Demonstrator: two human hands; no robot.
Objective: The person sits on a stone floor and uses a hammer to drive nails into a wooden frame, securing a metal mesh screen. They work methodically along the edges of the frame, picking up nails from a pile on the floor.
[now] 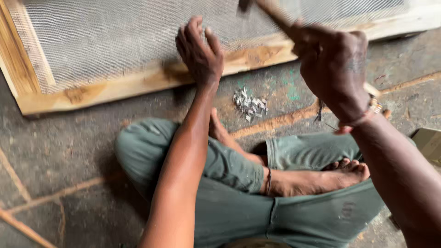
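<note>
A wooden frame (pixel 138 82) with grey wire mesh (pixel 115 32) lies on the floor in front of me. My left hand (pixel 200 50) rests on the frame's near rail, fingers spread upward over the mesh edge. My right hand (pixel 333 64) is raised at the upper right, shut on the wooden handle of a hammer (pixel 271 11), whose head is blurred at the top edge. A small heap of metal staples (pixel 250 103) sits on the floor just below the frame, between my hands.
I sit cross-legged in green trousers (pixel 239 202), bare feet (pixel 340 177) tucked in. The concrete floor (pixel 59 151) is dusty with orange sawdust lines. A cardboard piece (pixel 429 142) shows at the right edge.
</note>
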